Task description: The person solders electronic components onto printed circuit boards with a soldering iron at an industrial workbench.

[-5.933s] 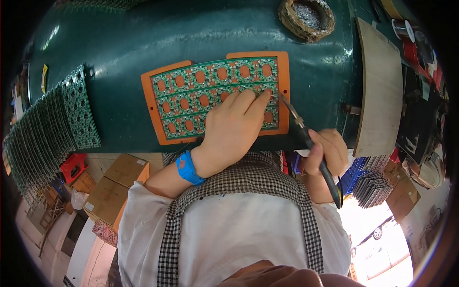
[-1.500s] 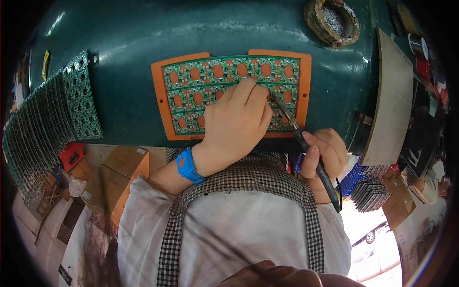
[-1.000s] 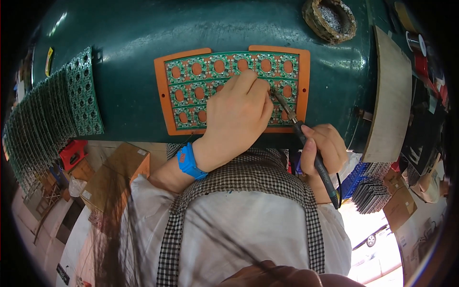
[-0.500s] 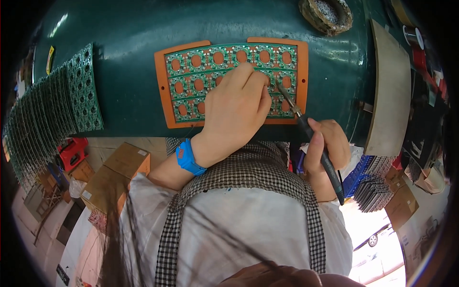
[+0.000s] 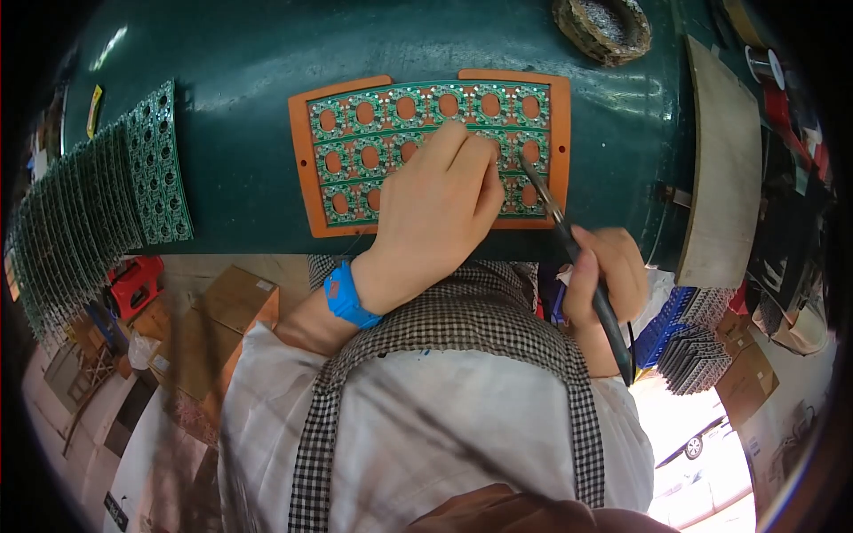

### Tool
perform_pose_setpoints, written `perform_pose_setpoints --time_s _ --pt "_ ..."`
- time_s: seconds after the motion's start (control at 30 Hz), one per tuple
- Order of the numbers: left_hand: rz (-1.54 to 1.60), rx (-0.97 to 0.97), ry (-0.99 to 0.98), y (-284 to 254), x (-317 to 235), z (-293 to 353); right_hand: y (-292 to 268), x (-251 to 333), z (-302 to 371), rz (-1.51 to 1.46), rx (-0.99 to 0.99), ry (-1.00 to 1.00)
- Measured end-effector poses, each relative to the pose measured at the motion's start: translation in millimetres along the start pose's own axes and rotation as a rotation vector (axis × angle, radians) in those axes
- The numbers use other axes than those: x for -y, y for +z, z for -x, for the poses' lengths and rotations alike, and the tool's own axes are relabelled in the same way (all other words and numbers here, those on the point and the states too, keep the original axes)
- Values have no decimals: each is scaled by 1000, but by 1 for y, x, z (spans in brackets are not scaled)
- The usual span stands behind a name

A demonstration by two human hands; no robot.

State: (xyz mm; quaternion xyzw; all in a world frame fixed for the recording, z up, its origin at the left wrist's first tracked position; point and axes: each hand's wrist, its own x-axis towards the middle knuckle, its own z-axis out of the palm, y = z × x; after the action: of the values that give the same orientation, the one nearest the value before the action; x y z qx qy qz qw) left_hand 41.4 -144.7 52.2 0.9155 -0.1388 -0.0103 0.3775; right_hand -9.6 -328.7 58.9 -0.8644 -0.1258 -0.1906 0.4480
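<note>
A green circuit board panel (image 5: 355, 133) with rows of oval cut-outs lies in an orange-brown tray (image 5: 302, 178) on the dark green table. Over the panel's middle, my left hand (image 5: 435, 191) is closed with its fingertips pinched low at the board. What it pinches, if anything, is hidden under the fingers. A blue band circles that wrist. My right hand (image 5: 613, 275) grips a soldering iron (image 5: 607, 315) by its dark handle. Its metal tip slants up and left to the panel's right part, close to the left fingertips; contact with the board cannot be made out.
A leaning row of similar board panels (image 5: 160, 169) stands at the left. A round bowl-like holder (image 5: 613, 31) of shiny scraps sits at the far right. Near the right edge are a pale board (image 5: 724, 169) and a wire spool (image 5: 764, 67). Cardboard boxes (image 5: 227, 306) stand below left.
The iron's tip has shifted slightly right along the panel, and its handle has swung a little left in my right hand. My left hand stays nearly in place.
</note>
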Motion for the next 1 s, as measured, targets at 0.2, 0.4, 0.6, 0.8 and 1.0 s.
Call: perform_pose_setpoints --time_s 0.2,0.4,0.6,0.8,1.0 --pt "44 16 103 0 4 23 -8 -1 19 -46 -16 -32" --pt "-20 38 67 3 -1 24 -5 1 19 -32 8 -17" --pt "-57 41 49 5 -2 22 0 -3 21 -48 9 -83" --pt "29 56 20 2 -3 21 1 2 22 -20 32 -106" --pt "44 8 22 4 -3 21 -1 4 25 -5 -57 -42"
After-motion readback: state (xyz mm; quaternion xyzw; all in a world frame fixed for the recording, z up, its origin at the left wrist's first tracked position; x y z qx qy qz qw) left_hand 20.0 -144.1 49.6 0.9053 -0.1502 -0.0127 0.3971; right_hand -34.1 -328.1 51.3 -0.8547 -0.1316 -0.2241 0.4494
